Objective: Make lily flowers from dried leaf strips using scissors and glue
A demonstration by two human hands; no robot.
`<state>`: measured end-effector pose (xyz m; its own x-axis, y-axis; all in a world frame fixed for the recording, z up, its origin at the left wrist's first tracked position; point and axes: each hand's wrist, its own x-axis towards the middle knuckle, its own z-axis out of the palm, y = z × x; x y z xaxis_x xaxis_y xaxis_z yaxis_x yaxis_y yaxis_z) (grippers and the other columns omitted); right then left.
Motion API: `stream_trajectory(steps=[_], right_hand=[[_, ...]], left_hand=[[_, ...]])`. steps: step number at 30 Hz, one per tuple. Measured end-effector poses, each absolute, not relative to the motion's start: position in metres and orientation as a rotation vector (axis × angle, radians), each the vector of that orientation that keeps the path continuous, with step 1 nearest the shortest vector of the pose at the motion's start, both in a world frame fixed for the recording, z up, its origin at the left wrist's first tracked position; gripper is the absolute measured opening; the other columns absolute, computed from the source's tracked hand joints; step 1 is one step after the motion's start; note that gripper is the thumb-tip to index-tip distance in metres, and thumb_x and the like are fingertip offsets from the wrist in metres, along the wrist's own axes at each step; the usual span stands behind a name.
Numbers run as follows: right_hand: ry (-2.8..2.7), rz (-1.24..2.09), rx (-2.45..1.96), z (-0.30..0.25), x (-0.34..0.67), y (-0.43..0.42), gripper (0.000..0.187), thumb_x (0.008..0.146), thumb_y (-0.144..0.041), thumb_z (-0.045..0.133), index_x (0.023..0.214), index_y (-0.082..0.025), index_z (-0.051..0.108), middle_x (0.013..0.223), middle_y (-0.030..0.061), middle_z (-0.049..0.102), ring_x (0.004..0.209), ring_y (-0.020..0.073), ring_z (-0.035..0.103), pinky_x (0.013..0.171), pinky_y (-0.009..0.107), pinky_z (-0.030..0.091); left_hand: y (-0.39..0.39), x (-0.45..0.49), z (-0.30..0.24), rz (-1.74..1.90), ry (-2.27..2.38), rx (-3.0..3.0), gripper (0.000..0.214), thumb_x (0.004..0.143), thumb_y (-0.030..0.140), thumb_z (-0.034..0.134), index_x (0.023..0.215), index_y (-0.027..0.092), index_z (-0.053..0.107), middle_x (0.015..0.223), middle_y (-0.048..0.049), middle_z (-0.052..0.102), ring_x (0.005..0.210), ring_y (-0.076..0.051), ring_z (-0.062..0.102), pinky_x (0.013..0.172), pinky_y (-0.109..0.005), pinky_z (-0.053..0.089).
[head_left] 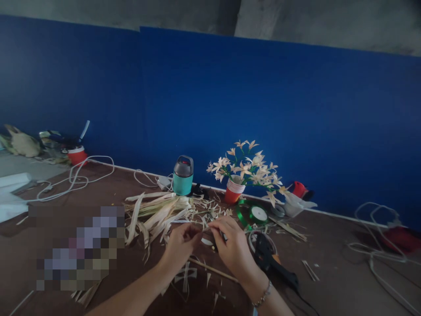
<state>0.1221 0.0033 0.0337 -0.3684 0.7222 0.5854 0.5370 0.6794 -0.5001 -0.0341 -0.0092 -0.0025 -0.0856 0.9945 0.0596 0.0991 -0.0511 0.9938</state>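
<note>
My left hand (184, 241) is closed, thumb and fingers pinched together over the table's middle. Close beside it, my right hand (232, 240) is also closed, its fingertips meeting near those of the left. Whatever lies between the fingers is too small and blurred to name. Just beyond both hands spreads a pile of dried corn husks (167, 208) and cut scraps. Below them lie a thin stick (215, 269) and small pale husk pieces (187, 272). A black hot glue gun (274, 263) rests right of my right hand.
Behind stand a teal jar (183, 182) and a red cup (234, 194) holding husk flowers (245, 169). Green ribbon spools (258, 214) lie beside the cup. White cables (79, 177) run along the left; more cables (371, 254) loop at right. A blue panel (263, 101) backs the table.
</note>
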Motion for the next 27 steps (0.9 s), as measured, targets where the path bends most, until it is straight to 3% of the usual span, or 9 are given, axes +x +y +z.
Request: stream_trajectory(steps=[27], right_hand=[[-2.042, 0.262, -0.984, 0.0344, 0.12, 0.0024, 0.019, 0.079, -0.006, 0.051, 0.081, -0.021, 0.062, 0.08, 0.0048, 0.063, 0.078, 0.0189, 0.058, 0.071, 0.031, 0.049]], left_hand=[[-0.0114, -0.0344, -0.0068, 1.242, 1.305, 1.375, 0.017, 0.07, 0.031, 0.06, 0.068, 0.015, 0.063, 0.059, -0.0005, 0.061, 0.054, -0.014, 0.053, 0.052, -0.022, 0.041]])
